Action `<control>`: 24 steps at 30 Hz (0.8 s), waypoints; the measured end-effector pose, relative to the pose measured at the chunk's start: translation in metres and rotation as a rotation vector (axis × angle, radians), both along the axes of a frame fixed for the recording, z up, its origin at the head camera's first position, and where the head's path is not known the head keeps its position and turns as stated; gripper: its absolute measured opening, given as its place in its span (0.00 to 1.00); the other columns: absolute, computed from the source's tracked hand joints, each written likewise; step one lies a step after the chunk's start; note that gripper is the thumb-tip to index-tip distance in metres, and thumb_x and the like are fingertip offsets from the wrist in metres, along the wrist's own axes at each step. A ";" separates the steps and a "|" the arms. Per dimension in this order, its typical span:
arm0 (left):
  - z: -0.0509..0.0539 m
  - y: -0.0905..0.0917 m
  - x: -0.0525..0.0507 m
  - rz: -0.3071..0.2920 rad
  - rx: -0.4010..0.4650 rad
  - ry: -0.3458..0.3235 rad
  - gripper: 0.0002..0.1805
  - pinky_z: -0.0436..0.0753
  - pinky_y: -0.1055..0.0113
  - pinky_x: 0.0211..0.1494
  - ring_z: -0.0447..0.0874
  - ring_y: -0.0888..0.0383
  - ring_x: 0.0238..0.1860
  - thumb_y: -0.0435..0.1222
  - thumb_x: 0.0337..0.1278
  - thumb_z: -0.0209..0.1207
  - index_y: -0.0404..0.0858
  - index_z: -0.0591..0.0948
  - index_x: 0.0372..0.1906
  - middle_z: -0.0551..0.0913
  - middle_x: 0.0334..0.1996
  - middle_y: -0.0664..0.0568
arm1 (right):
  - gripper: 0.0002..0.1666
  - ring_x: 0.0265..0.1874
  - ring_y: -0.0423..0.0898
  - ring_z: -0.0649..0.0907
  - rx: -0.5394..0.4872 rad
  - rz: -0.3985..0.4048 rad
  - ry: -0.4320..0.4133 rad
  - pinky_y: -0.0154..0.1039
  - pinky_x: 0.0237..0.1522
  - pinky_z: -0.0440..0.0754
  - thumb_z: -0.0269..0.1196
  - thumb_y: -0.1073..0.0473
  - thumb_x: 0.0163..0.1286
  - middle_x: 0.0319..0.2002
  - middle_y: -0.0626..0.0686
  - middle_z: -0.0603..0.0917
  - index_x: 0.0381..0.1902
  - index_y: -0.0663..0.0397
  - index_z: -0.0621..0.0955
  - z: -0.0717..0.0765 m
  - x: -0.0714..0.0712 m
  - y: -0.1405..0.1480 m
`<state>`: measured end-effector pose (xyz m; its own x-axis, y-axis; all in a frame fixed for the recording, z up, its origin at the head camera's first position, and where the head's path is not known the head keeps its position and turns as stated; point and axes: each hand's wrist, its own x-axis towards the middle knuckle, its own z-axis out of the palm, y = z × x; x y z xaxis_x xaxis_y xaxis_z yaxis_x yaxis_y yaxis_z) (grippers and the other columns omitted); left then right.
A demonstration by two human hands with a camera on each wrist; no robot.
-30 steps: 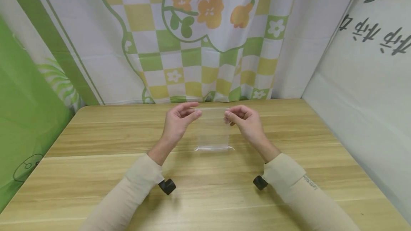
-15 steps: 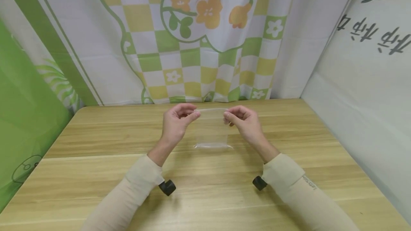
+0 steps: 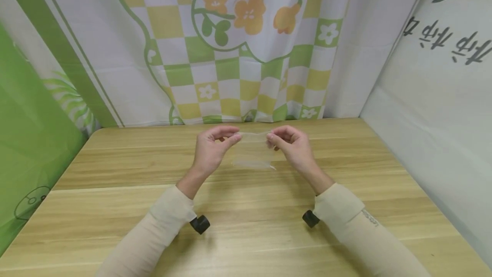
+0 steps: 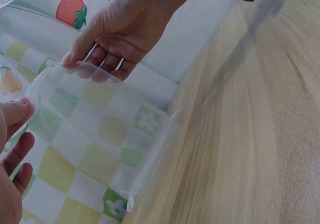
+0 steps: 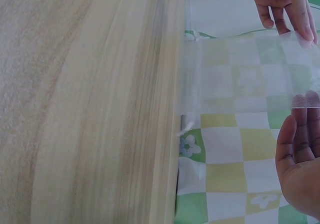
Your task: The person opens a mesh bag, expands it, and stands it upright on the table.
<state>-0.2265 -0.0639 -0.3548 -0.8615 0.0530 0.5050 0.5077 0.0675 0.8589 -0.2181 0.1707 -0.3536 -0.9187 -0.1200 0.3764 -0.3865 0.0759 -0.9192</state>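
A see-through, nearly colourless rectangular bag (image 3: 252,152) hangs between both hands over the back part of the table. My left hand (image 3: 210,151) pinches its upper left corner between thumb and fingers. The upper right corner is pinched by my right hand (image 3: 297,148). The bag's top edge sags slightly in the middle. In the left wrist view the bag (image 4: 95,119) has a whitish band along its lower edge, with a small white loop at one corner. The bag (image 5: 240,76) looks sheer in the right wrist view, the patterned cloth showing through it.
The wooden table (image 3: 246,225) lies under both arms. A checkered, flowered curtain (image 3: 246,67) hangs at its back edge. A green cloth (image 3: 34,131) stands along the left and a white one (image 3: 434,110) along the right.
The bag's lower edge has swung up and away, so the bag looks shorter. Its top edge has gone from straight to slightly sagging. Both hands stay nearly in place.
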 end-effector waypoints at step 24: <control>-0.001 -0.005 0.000 -0.040 -0.213 0.016 0.05 0.77 0.63 0.45 0.80 0.57 0.38 0.35 0.62 0.68 0.37 0.85 0.38 0.85 0.35 0.52 | 0.07 0.30 0.46 0.84 0.028 0.002 0.082 0.34 0.33 0.81 0.66 0.66 0.70 0.32 0.58 0.86 0.39 0.68 0.82 0.006 0.001 -0.001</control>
